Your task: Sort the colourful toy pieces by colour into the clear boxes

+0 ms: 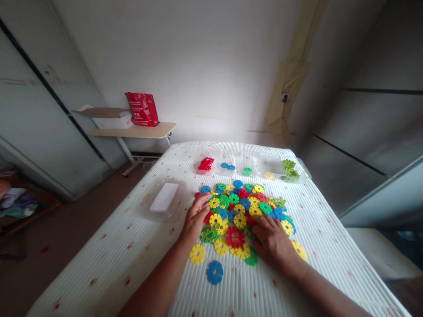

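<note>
A heap of plastic snowflake-shaped interlocking discs (pixel 240 220) in yellow, blue, green and red lies between my hands, with red square lattice pieces (pixel 235 237) and light green ones (pixel 209 235) mixed in. At the heap's left edge is my left hand (pixel 195 216), its thumb and fingers apart and nothing gripped. My right hand (pixel 272 237) reaches into the right side, fingers bent down beside a red piece (pixel 250 220). Its fingertips are partly hidden, so what they hold is unclear. Nearer to me, a blue disc (pixel 214 272) and a yellow disc (pixel 197 254) lie at the heap's front.
Clear plastic containers stand in a row behind the heap, holding red pieces (pixel 205 165), blue pieces (pixel 228 166), a green stack (pixel 246 171), yellow pieces (pixel 268 175) and light green pieces (pixel 289 168). Left lies a clear lid (pixel 145 207) with a white rectangle (pixel 164 197).
</note>
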Available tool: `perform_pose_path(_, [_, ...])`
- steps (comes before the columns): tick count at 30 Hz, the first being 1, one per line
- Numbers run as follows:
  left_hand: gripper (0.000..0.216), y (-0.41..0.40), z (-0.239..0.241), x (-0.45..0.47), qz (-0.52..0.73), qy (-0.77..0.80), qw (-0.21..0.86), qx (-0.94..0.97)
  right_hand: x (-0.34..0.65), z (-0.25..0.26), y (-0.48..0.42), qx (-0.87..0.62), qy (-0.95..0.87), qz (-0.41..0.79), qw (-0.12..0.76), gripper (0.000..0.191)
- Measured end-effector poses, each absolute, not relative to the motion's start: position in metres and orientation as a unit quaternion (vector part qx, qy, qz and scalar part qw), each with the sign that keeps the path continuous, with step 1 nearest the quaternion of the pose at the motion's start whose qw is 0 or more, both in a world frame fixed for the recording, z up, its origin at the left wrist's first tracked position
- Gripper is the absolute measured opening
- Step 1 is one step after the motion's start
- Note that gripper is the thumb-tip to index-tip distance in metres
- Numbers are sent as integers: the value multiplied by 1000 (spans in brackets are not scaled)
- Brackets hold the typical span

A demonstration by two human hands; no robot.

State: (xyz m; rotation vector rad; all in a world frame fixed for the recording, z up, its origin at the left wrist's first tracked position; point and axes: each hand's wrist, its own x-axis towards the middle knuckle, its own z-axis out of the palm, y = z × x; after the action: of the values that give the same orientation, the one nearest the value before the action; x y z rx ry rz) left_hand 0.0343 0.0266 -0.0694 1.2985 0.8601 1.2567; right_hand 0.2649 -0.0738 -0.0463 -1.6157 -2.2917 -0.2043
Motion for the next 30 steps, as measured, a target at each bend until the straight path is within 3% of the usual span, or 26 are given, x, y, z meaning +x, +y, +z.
perform_pose_path(4, [37, 24, -65, 35, 540, 341, 594, 490, 265, -38, -73, -562, -802, -27, 198, 12])
perform_pose_path(11, [36, 22, -59, 35, 530, 278, 651, 467, 271, -19, -63, -527, -769, 99, 348, 13])
perform_pose_path(19, [42, 25, -64, 29, 507, 350, 558, 556, 275, -12, -33, -598, -666, 218, 389, 23])
perform_pose_path(26, [38, 27, -64, 28, 514, 373, 493, 594, 267, -20, -25, -579, -684, 239, 374, 22])
perform_pose_path(30, [38, 27, -63, 25, 516, 391, 488, 586, 266, -19, -22, -593, -648, 226, 420, 24])
